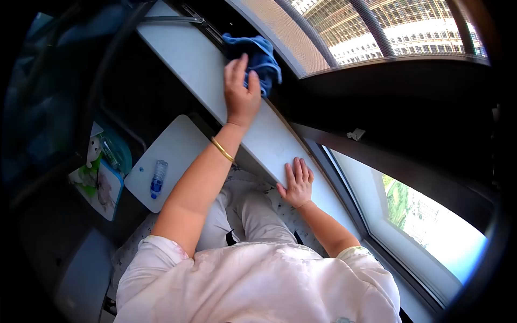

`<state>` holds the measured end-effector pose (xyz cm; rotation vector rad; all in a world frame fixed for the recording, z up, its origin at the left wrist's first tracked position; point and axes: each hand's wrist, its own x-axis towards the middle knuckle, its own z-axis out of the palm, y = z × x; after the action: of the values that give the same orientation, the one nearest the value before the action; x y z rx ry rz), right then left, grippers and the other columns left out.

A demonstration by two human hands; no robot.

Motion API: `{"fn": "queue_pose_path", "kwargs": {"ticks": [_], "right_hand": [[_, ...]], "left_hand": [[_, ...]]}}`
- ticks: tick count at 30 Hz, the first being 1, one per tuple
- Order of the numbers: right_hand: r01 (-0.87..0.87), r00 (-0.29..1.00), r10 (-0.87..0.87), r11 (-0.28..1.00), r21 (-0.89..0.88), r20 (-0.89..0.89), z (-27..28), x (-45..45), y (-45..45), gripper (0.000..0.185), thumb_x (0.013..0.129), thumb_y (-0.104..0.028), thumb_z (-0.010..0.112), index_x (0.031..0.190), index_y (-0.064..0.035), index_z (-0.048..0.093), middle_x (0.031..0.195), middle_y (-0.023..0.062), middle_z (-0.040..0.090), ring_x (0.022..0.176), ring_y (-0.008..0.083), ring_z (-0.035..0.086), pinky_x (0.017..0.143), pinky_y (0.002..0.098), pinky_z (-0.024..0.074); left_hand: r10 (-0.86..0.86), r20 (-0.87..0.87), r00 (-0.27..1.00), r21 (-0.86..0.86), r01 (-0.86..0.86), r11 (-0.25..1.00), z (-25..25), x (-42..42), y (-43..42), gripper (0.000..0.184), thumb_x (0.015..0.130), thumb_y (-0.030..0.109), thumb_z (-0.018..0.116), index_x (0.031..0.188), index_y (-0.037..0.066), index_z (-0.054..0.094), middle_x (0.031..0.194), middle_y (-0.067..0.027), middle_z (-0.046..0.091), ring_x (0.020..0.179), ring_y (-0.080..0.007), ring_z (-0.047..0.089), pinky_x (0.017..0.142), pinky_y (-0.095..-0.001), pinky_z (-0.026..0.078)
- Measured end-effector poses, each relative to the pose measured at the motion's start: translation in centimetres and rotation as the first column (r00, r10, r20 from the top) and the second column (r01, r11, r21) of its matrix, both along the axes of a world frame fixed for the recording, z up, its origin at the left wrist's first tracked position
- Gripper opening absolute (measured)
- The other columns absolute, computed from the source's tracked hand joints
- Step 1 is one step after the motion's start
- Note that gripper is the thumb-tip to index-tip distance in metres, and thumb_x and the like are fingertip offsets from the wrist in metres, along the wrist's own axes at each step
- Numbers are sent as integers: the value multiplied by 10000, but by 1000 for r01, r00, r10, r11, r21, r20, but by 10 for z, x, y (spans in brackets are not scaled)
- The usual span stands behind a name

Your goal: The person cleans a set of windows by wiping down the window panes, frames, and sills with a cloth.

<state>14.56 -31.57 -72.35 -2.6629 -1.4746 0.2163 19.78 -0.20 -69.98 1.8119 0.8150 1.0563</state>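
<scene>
A crumpled blue cloth (262,60) lies bunched where the white windowsill (274,137) meets the dark window frame. My left hand (240,96) reaches out to it, with fingers and thumb loosely curved around its near side; the fingertips are slightly blurred. A gold bracelet (222,149) circles my left wrist. Farther right along the sill, my right hand (298,185) rests palm down with its fingers spread, close to the frame and holding nothing.
Left of the sill, a plastic bottle (158,178) lies on a small white table (180,140). A patterned board (102,188) sits beyond it. Windows (414,215) line the right side, and a metal window arm (169,19) crosses the sill's far end.
</scene>
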Motion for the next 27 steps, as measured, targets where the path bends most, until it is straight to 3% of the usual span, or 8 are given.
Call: {"fn": "queue_pose_path", "kwargs": {"ticks": [2,5,6,14,18,23,25,27], "right_hand": [[-7,1000,7,1000,8,-4,2,-1,-4,689,788,-456,591,1326,-45,465,1433,238,352,1338,392,300,1048,498,224],[8,1000,-8,1000,3,2,5,-2,-4,671,797,-446,601,1337,-69,472,1438,221,361,1343,366,307,1042,476,232],[-4,1000,4,1000,25,8,3,-3,-5,678,797,-444,606,1337,-59,468,1442,223,353,1346,368,302,1041,478,230],[-12,1000,13,996,89,-11,2,-4,-6,697,781,-419,642,1346,-58,451,1439,233,349,1342,381,301,1037,487,229],[-15,999,18,995,94,-37,10,-5,1,664,792,-377,644,1342,-61,449,1411,231,382,1315,385,323,1021,486,257],[-257,931,360,765,590,-62,27,-6,95,507,767,-234,677,1226,-58,551,1277,165,502,1148,349,461,962,443,340],[-230,862,488,618,751,-138,15,-15,154,434,761,-176,674,1171,-63,589,1203,133,542,1095,328,491,935,406,356],[-328,882,471,568,755,28,10,-12,199,400,775,-155,658,1158,-61,590,1150,133,552,1050,315,496,914,393,367]], "left_hand": [[-231,-401,886,164,318,934,-17,-5,-39,382,753,247,692,1100,95,648,1186,-147,531,1025,-350,525,935,-444,422],[-184,-474,861,348,375,859,-16,-14,-64,408,699,307,730,1060,130,660,1140,-148,549,1028,-375,505,975,-539,341],[-194,-426,884,383,370,846,-19,-12,-62,425,683,344,739,1044,134,661,1100,-149,552,1055,-413,482,995,-606,266],[-216,-398,891,339,362,869,-33,-5,-78,283,746,240,699,1006,144,641,1092,-82,573,1109,-350,471,952,-530,352],[-231,-376,897,445,393,805,-38,-8,-64,363,700,208,736,1035,118,628,1080,-92,578,1082,-357,499,908,-496,381],[-156,-446,881,449,371,813,-35,-6,-38,393,682,182,727,1062,148,632,1081,-54,594,1057,-318,535,849,-445,426],[-107,-402,910,515,321,795,-39,1,-21,366,689,169,705,1048,154,636,1048,-50,614,1040,-313,546,819,-438,446],[-61,-398,915,536,286,794,-43,4,-1,337,700,160,682,1034,154,640,1010,-51,631,1025,-313,554,797,-437,464]]}}
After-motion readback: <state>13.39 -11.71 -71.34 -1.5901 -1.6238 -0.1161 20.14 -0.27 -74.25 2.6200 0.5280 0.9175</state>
